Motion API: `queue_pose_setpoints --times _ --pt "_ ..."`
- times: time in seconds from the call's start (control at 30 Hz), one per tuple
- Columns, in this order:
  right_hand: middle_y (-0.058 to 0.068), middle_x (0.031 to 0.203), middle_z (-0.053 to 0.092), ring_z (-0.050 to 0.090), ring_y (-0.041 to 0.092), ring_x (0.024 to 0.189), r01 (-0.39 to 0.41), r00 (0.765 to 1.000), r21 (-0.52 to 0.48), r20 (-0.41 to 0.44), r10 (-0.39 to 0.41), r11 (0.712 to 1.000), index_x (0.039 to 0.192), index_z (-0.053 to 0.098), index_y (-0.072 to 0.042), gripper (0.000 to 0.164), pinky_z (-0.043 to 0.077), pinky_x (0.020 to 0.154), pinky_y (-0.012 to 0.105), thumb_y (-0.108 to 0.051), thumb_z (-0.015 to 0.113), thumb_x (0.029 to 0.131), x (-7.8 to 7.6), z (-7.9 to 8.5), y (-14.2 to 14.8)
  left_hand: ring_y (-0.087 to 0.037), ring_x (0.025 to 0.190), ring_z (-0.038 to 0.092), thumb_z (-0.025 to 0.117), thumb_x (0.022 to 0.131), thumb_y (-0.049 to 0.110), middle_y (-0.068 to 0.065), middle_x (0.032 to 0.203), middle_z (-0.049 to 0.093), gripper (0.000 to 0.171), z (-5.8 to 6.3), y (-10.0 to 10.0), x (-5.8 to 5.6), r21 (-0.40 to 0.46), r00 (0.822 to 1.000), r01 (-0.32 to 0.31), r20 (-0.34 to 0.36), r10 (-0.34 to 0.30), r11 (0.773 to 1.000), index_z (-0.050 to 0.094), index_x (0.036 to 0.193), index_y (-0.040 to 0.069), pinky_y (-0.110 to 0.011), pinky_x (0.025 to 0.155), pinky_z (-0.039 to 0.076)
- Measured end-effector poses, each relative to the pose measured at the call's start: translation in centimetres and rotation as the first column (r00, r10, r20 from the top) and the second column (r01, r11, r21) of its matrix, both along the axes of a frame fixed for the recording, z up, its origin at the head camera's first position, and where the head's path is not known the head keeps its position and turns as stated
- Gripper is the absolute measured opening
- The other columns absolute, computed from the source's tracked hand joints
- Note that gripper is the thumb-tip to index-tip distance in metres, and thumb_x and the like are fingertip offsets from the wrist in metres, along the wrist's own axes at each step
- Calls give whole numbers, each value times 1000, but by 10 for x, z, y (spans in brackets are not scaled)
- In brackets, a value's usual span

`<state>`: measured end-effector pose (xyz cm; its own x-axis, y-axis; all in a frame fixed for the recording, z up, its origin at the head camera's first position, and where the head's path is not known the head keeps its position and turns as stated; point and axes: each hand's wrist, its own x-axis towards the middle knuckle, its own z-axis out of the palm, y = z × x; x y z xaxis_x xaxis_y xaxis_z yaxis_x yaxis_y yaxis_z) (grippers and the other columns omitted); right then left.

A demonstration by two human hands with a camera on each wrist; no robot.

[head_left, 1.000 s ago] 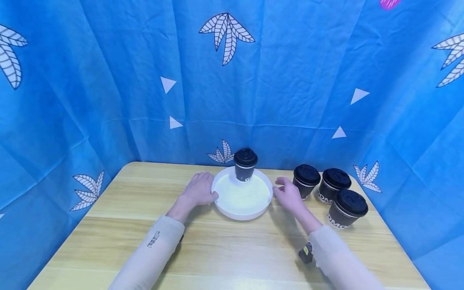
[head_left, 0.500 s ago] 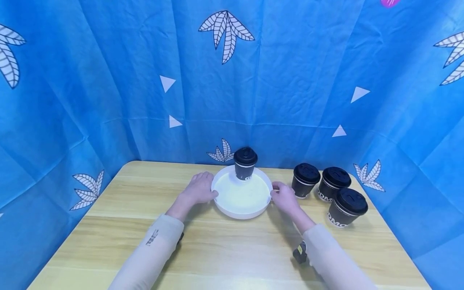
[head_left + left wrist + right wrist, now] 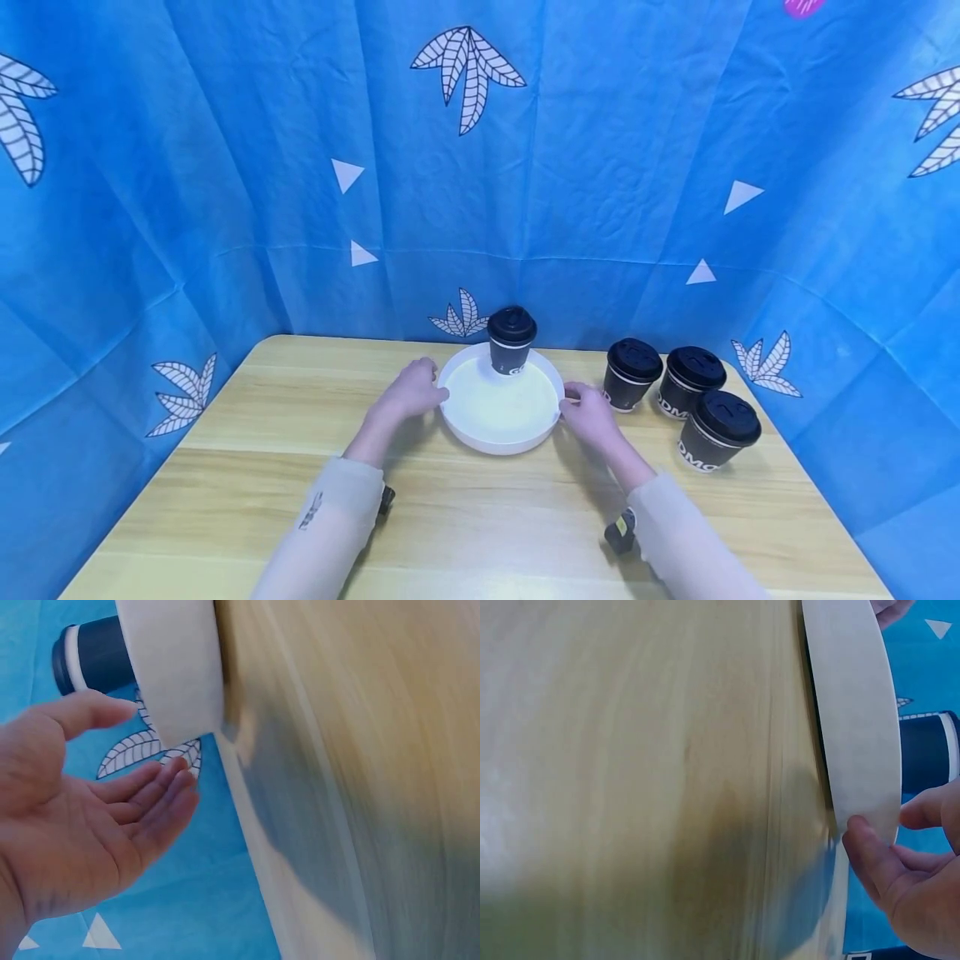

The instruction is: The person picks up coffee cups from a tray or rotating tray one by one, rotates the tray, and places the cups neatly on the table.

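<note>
A round white tray [image 3: 498,417] with a raised rim sits on the wooden table. Toward its back stands an upright dark paper cup [image 3: 510,354] with a black lid. My right hand [image 3: 592,415] pinches the tray's right side; in the right wrist view its thumb is at the rim and its fingers [image 3: 866,851] lie against the wall and lower edge. At the left side is my left hand [image 3: 408,392]. Its fingers [image 3: 161,817] are loosely bent and apart from the tray wall [image 3: 176,667] in the left wrist view, with the thumb near the rim.
Several objects line the right: a lidded cup [image 3: 630,379] near my right hand, another cup [image 3: 686,385] beside it, and a third cup [image 3: 716,433] nearer the front. A blue patterned curtain [image 3: 480,208] hangs behind the table [image 3: 465,533].
My right hand has moved left onto the tray's rim and now pinches it. The tray and its cup have shifted very slightly right, and the left hand's pose has changed a little.
</note>
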<state>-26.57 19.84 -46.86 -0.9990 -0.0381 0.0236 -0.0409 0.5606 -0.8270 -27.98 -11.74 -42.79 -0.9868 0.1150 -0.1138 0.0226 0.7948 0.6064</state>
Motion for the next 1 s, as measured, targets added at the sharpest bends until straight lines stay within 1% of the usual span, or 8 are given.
queue_pose_setpoints --times 0.07,0.17,0.4,0.5,0.63,0.7,0.83,1.0 --pt "32 134 62 65 39 121 5 1000 -18 7 -5 1000 138 55 15 47 58 98 42 -3 53 94 2 -1 0 -34 109 61 69 92 16 -22 122 63 52 1 1 2 47 999 -23 37 21 999 53 135 -8 -52 101 53" --pt "33 134 61 67 40 118 7 1000 -48 11 -7 999 138 54 15 47 59 95 41 -2 53 94 5 0 -1 -31 99 62 69 91 11 -20 115 64 47 1 3 5 84 997 -52 64 46 995 55 131 -8 -49 95 56" --pt "34 131 62 70 39 111 6 1000 -83 9 -6 997 137 54 16 46 62 88 36 -1 56 94 10 0 -3 -29 94 62 69 90 3 -17 108 65 42 -1 8 4 108 993 -90 83 82 990 57 128 -8 -45 92 57" --pt "35 131 62 69 41 113 -3 1000 -85 3 3 996 138 53 17 47 62 88 37 -1 57 95 11 1 -2 -29 83 65 67 90 0 -17 106 64 41 -2 9 1 128 992 -94 93 82 987 56 129 -7 -40 79 60" --pt "32 139 59 65 42 121 27 999 -107 36 -23 994 143 50 13 50 60 94 39 -6 58 97 10 2 0 -30 72 67 66 89 -2 -18 106 64 42 -2 10 -2 148 992 -91 99 77 985 55 129 -8 -36 65 59" --pt "30 142 58 63 42 124 53 998 -114 47 -48 992 145 49 11 51 59 95 40 -9 58 99 9 2 1 -29 73 66 65 88 -3 -18 107 64 42 -2 9 -3 142 993 -86 93 73 986 55 129 -8 -35 66 59" --pt "28 142 57 62 42 126 82 996 -130 35 -78 988 146 49 9 50 60 92 39 -9 57 100 3 1 2 -27 76 64 65 88 -3 -18 108 64 44 -3 10 -5 137 993 -88 85 77 987 55 130 -8 -33 70 59" --pt "27 141 59 62 41 126 83 996 -127 28 -80 988 145 51 7 51 59 94 40 -9 58 97 -6 -4 2 -29 71 65 64 89 -5 -21 111 63 46 -4 12 -7 148 993 -94 83 82 985 53 133 -9 -37 64 59"
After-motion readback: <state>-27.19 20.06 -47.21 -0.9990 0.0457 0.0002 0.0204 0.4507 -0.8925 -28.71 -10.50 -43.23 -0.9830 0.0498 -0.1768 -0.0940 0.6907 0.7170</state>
